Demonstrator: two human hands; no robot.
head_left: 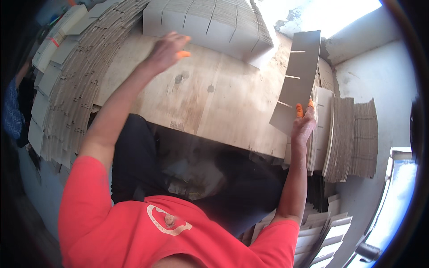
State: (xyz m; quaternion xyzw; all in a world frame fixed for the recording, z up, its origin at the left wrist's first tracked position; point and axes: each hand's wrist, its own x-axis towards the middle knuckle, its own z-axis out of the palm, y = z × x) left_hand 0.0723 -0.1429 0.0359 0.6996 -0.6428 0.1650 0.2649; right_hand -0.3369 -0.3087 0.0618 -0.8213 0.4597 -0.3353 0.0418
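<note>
My right hand (304, 127), with orange covers on its fingertips, grips the lower right edge of a slotted cardboard divider strip (300, 67). The strip stands tilted above the right end of a wooden board and has several slits along its left side. Over the far left of the wooden board (196, 107) hovers my left hand (169, 50). Its orange-covered thumb and finger are apart, with nothing visible between them. Just beyond it is a long stack of slotted cardboard strips (205, 20).
Overlapping cardboard pieces (80, 85) fill the left side. More stacked strips (342, 138) stand at the right against a pale wall (380, 80). Loose cardboard pieces (328, 236) lie low at the right. At the far left edge, part of another person in blue patterned cloth (14, 109) shows.
</note>
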